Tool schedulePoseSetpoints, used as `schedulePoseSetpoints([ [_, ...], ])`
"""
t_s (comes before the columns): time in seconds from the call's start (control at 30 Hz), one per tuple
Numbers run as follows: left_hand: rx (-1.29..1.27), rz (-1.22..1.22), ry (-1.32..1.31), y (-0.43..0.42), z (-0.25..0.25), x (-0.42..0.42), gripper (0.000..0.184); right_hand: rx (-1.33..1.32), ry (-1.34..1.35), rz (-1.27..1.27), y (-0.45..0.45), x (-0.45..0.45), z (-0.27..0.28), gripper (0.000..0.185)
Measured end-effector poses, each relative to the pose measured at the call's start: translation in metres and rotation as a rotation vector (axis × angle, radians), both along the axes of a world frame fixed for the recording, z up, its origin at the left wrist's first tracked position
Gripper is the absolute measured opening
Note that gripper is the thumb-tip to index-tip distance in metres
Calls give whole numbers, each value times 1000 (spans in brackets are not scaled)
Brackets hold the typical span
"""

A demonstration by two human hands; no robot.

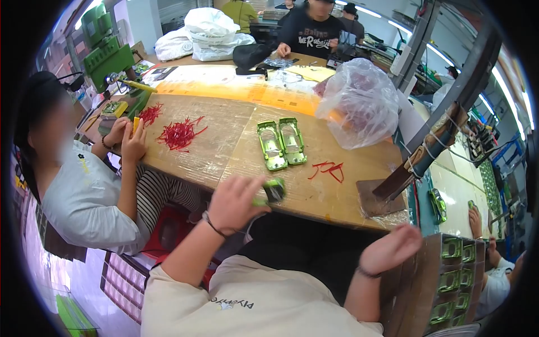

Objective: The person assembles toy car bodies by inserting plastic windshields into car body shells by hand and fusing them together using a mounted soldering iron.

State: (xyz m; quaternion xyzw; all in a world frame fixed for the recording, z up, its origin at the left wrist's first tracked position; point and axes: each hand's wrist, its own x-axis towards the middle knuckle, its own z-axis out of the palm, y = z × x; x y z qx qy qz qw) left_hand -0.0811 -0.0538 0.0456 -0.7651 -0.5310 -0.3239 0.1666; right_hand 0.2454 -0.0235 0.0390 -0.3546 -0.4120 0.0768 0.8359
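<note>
My left hand (236, 204) is over the near edge of the table (224, 121), its fingers closed round a green part with a dark section (274, 191). Just beyond it, two green car-shaped shells (282, 144) lie side by side. A few thin red strips (329, 170) rest to their right. My right hand (392, 247) is raised off the table's right front edge, beside a box of green shells (452, 281). Its fingers are blurred, and whether they hold anything is unclear.
A co-worker (78, 180) sits at the left, near red strip piles (181, 134) and a green press (106, 56). A clear plastic bag (359, 104) and a metal post (426, 129) stand at the right. Another person (314, 28) works across the table.
</note>
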Motion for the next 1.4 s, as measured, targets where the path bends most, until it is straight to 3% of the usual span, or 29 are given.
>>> schedulePoseSetpoints([
  [0.07, 115, -115, -20, -9, -3, 31, 67, -112, -205, 161, -30, -37, -12, 7],
  [0.13, 49, -246, -122, -22, -6, 57, 64, -163, -278, 398, -50, -62, -18, 17],
  [0.2, -107, -403, -168, -31, -13, 73, 64, -233, -401, 643, -52, -62, -23, 16],
  [0.3, -373, -361, -407, -40, -47, 86, 63, -456, -403, 887, -46, -52, -32, 15],
  [0.43, -618, -270, -503, -52, -71, 87, 67, -629, -528, 815, -48, -55, -59, 16],
  [0.57, -784, -271, -458, -57, -85, 94, 68, -603, -738, 710, -52, -54, -64, 16],
  [0.73, -720, -279, -251, -56, -94, 102, 66, -652, -841, 693, -52, -43, -63, 14],
  [1.0, -571, -274, -118, -49, -69, 104, 59, -774, -631, 776, -50, -37, -50, 12],
  [1.23, -231, -283, -136, -33, -13, 101, 59, -460, -512, 718, -40, -42, -7, 18],
  [1.4, -156, -270, -148, -27, 15, 105, 65, -378, -382, 814, -36, -42, 25, 16],
])
